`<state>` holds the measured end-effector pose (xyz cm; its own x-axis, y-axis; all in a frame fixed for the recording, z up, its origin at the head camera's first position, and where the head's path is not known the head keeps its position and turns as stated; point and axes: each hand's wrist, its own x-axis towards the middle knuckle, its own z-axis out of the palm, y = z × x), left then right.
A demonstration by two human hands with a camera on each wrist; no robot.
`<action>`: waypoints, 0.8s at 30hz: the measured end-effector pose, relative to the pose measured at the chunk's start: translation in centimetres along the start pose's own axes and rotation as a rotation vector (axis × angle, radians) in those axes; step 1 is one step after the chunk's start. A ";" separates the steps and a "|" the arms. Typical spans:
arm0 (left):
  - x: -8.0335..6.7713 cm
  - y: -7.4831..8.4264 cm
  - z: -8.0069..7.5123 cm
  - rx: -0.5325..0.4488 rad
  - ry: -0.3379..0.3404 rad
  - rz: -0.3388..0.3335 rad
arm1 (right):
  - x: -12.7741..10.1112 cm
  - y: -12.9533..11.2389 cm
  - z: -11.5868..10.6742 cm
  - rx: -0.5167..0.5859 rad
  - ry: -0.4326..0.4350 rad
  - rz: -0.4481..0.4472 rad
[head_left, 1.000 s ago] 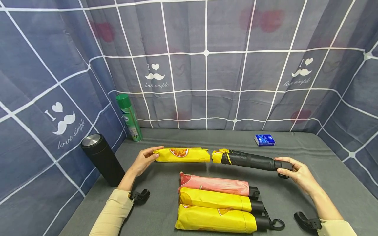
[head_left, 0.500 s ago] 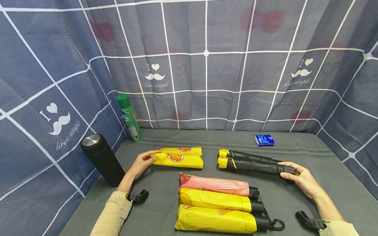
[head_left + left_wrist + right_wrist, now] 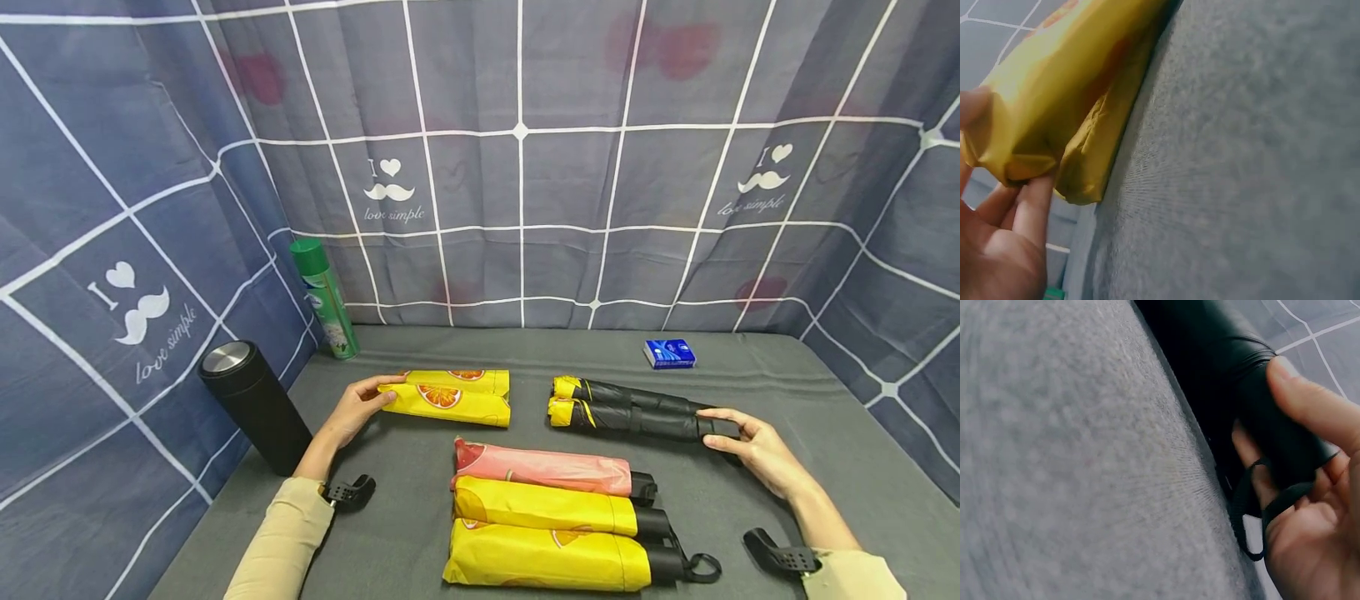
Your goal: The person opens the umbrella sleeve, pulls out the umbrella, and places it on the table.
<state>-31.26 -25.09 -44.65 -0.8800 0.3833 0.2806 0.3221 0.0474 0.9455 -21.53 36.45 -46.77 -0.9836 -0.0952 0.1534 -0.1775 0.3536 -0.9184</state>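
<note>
My left hand (image 3: 349, 412) pinches the left end of a yellow orange-print umbrella sleeve (image 3: 444, 404) that lies on the grey table (image 3: 750, 367); the left wrist view shows the fingers (image 3: 1029, 206) round the sleeve (image 3: 1066, 94). A second yellow sleeve (image 3: 459, 381) lies just behind it. My right hand (image 3: 756, 450) holds the handle end of a bare black folded umbrella (image 3: 637, 421), thumb on top of the umbrella (image 3: 1229, 369). Another black umbrella (image 3: 622, 392) lies behind, touching it.
Three sleeved umbrellas lie side by side in front: a pink one (image 3: 543, 469) and two yellow ones (image 3: 547, 507) (image 3: 547, 565). A black flask (image 3: 255, 404) and a green spray can (image 3: 322, 296) stand at the left, a blue packet (image 3: 669, 353) at the back right. Checked cloth walls surround the table.
One second ago the yellow sleeve and the black umbrella were held end to end above the table. Both now lie on it, farther apart, each beside its match; the hands still hold them.
</note>
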 end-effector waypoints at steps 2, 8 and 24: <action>-0.4 0.6 0.0 0.063 -0.001 -0.007 | 0.1 0.0 0.0 -0.093 0.023 -0.012; -1.5 1.2 0.1 0.175 -0.001 -0.057 | 0.4 0.0 0.0 -0.379 0.082 -0.054; -0.8 3.8 2.0 0.563 0.046 0.212 | 0.0 -0.3 0.2 -0.616 0.175 -0.261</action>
<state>-28.61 -23.44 -41.64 -0.7864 0.3981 0.4723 0.6166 0.4600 0.6390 -21.46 36.16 -46.59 -0.8877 -0.1163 0.4455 -0.3452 0.8083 -0.4769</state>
